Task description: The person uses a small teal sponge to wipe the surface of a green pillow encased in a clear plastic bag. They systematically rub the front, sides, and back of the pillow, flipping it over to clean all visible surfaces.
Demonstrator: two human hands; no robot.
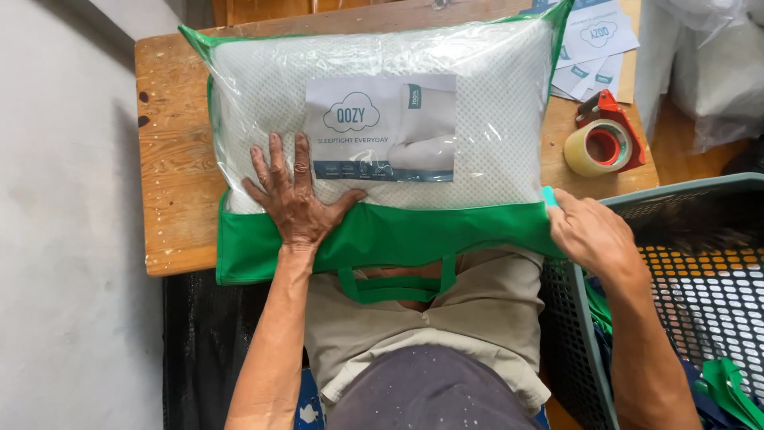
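From up here I see my left hand (296, 199) laid flat on the pillow bag (382, 143), fingers (274, 159) spread wide and pressing down where the clear plastic front meets the green fabric edge (398, 235). It holds nothing; the open palm seems there to pin the bag so it does not slide. My right hand (590, 235) is at the bag's near right corner, closed on the green edge there, as if keeping that end taut against the pinning palm; exactly how the fingers wrap it is hidden behind the knuckles.

The bag lies flat on the wooden table (171, 159), filling most of it, with the white pillow inside and a printed card (382, 127) facing up. Its green handle (396, 283) hangs off the near edge toward my lap.

A roll of tape in a red dispenser (602, 142) sits just beside the bag's right end, with more cards (593, 48) behind it. A grey-green plastic basket (692, 263) stands to my right, touching my right wrist.
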